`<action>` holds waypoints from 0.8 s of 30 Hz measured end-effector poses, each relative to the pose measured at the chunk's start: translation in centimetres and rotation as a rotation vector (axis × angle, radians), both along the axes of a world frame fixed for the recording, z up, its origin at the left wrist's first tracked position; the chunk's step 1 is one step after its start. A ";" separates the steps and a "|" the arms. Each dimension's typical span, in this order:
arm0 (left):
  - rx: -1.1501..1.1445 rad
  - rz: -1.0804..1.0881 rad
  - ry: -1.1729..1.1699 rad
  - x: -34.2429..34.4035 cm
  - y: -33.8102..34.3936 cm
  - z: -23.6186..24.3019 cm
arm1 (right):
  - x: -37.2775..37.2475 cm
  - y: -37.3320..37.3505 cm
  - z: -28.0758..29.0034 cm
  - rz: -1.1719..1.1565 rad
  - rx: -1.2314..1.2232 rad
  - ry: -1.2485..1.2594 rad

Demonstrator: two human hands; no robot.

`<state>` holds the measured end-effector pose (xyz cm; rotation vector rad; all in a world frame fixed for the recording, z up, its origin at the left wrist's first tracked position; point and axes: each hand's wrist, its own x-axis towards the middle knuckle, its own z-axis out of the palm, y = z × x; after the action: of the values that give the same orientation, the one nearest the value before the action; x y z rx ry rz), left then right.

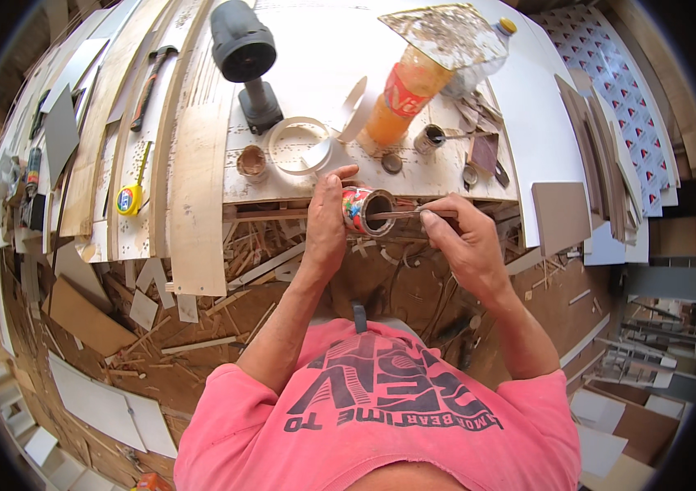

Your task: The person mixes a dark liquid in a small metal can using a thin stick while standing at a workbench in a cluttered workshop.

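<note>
My left hand (327, 221) is wrapped round a small can (352, 209) with a colourful label, tilted so its open mouth faces right. A thin, narrow stick (397, 215) reaches into the can; its far end is hidden inside. My right hand (464, 239) pinches the stick's other end between thumb and fingers. Both hands are in front of the workbench edge (282, 199). Just beyond them on the bench lie a pale roll of edge strip (276, 147), a brown-stained small pot (251, 164) and a round lid (391, 164).
A bottle of orange liquid (397, 106) stands under a stained board (446, 34). Nearby are an open little tin (429, 140) and a black power tool (244, 61). Leftward lie a tape measure (128, 200), a hammer (152, 88) and long planks. Wood scraps (282, 266) litter the floor.
</note>
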<state>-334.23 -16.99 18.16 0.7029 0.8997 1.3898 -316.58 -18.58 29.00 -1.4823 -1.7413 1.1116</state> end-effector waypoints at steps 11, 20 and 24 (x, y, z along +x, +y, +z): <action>0.061 -0.031 0.023 6.5 -2.2 -0.3 | 7.1 -4.4 -0.1 -0.225 0.092 -0.031; -0.014 -0.165 -0.001 13.6 -5.1 0.2 | 12.8 -6.2 -0.4 0.306 0.568 -0.470; 0.011 -0.206 0.026 17.2 -6.9 -0.7 | 15.7 -7.5 -0.7 0.205 0.473 -0.305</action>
<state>-316.99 -23.91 17.49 0.8010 0.8164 1.2064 -300.89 -26.04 28.30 -1.2398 -2.2168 0.5189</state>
